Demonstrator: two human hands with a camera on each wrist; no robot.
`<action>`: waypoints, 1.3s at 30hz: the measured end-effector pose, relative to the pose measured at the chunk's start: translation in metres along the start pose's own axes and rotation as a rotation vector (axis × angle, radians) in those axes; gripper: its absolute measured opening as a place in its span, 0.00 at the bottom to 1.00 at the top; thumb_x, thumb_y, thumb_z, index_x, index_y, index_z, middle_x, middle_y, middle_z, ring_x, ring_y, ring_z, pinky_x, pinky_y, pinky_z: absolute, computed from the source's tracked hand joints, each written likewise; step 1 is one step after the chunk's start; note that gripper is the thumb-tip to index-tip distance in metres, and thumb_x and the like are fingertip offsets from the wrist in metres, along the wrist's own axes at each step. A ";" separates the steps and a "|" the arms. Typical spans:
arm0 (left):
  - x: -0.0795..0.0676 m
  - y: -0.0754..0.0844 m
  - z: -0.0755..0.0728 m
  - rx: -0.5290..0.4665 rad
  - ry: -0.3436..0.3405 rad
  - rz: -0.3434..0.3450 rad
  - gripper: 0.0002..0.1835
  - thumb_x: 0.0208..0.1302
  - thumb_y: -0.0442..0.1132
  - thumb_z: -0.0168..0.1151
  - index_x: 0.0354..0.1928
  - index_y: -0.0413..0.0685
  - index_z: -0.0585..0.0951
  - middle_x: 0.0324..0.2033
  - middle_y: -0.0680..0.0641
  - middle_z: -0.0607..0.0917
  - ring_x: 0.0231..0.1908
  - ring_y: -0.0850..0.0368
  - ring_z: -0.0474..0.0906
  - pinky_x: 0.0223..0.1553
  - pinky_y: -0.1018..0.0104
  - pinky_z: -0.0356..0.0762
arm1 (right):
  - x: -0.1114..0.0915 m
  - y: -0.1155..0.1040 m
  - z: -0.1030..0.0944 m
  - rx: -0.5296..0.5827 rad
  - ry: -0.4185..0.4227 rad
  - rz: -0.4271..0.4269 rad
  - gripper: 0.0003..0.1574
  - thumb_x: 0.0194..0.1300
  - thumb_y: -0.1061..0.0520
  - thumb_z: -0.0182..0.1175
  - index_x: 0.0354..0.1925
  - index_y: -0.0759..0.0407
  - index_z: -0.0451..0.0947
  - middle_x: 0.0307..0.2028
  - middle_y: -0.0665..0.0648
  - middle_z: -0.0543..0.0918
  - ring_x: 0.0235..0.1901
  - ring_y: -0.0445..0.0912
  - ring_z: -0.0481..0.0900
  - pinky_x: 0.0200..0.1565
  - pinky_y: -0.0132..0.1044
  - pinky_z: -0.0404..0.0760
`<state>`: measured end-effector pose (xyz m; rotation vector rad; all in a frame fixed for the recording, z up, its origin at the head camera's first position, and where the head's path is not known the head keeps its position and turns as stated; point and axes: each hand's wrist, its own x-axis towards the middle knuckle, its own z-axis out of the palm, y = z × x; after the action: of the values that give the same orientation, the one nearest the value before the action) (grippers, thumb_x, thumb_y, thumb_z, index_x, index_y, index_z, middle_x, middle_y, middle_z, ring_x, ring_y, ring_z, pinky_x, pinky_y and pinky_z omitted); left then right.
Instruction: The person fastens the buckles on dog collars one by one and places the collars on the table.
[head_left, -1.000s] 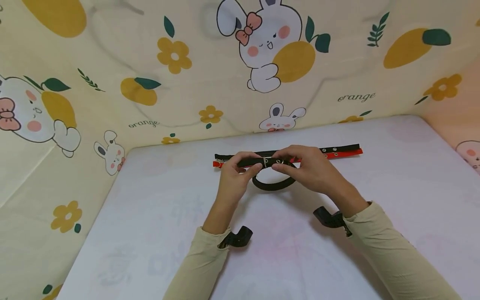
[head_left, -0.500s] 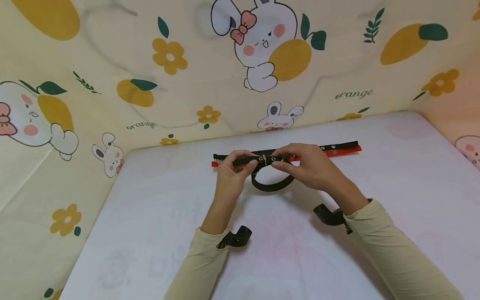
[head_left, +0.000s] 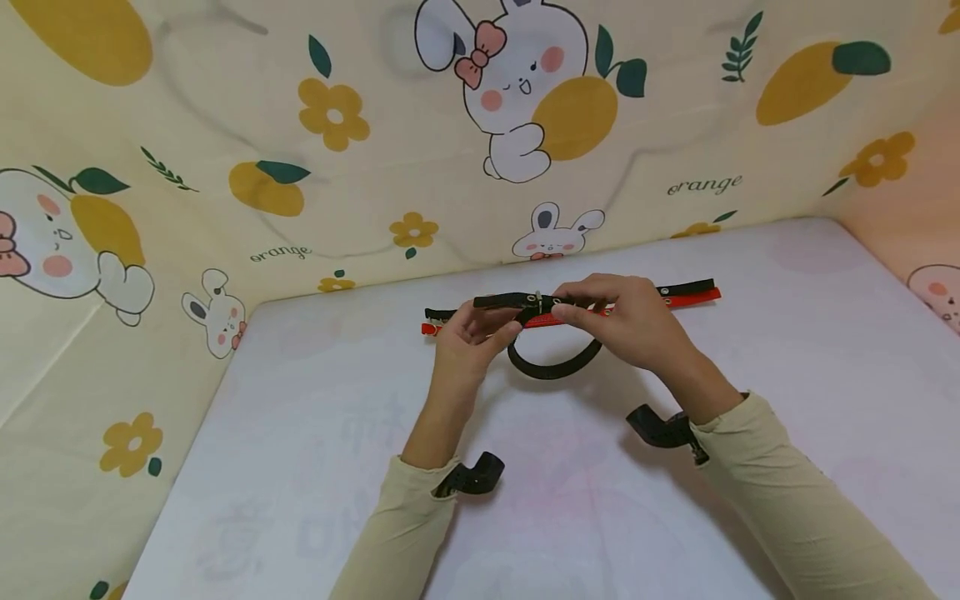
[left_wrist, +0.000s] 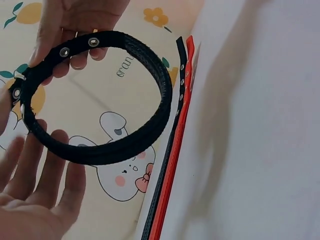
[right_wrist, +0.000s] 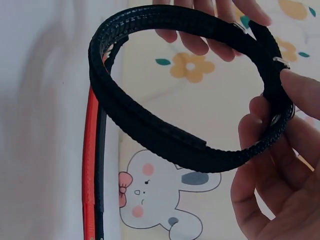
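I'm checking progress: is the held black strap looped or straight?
Looped: in both wrist views the held black strap curves into a ring, ends overlapping.

Looped strap point(head_left: 555, 370): solid black, silvery eyelets point(left_wrist: 93, 42). Toward its twelve o'clock: red strap point(right_wrist: 90, 150), black strap point(right_wrist: 101, 160). Tabletop point(head_left: 337, 417) whitish. Backdrop point(head_left: 420, 167) cream, white rabbits, mustard flowers.

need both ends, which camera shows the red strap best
The head view: both ends of the red strap show, though the left hand and right hand cover parts. The left wrist view shows one end, the other out of frame; the right wrist view, a stretch partly behind the black loop.
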<state>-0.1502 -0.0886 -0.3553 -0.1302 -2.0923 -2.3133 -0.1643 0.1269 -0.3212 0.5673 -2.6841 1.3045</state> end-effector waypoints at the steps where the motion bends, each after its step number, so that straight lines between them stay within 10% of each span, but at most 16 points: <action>1: 0.000 -0.001 0.000 0.014 -0.007 0.007 0.19 0.61 0.30 0.69 0.55 0.42 0.80 0.46 0.44 0.88 0.47 0.60 0.83 0.50 0.68 0.79 | 0.000 0.000 0.000 0.004 -0.001 0.009 0.15 0.66 0.46 0.66 0.48 0.49 0.87 0.42 0.51 0.88 0.40 0.45 0.79 0.43 0.40 0.77; 21: -0.002 0.005 0.002 -0.176 0.154 0.068 0.09 0.57 0.25 0.69 0.41 0.40 0.87 0.32 0.57 0.88 0.37 0.61 0.83 0.46 0.67 0.78 | 0.001 -0.002 0.008 0.005 -0.098 0.025 0.19 0.65 0.42 0.66 0.51 0.45 0.84 0.43 0.47 0.87 0.42 0.43 0.80 0.46 0.42 0.76; 39: -0.001 -0.006 0.005 -0.077 0.063 0.078 0.17 0.56 0.26 0.71 0.49 0.37 0.84 0.37 0.57 0.89 0.42 0.60 0.85 0.46 0.69 0.81 | 0.000 -0.001 0.002 0.089 0.037 0.014 0.13 0.64 0.48 0.69 0.47 0.46 0.87 0.42 0.48 0.87 0.40 0.39 0.79 0.44 0.35 0.76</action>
<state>-0.1494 -0.0829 -0.3612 -0.1360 -1.9350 -2.3213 -0.1636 0.1248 -0.3220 0.5291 -2.6157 1.4296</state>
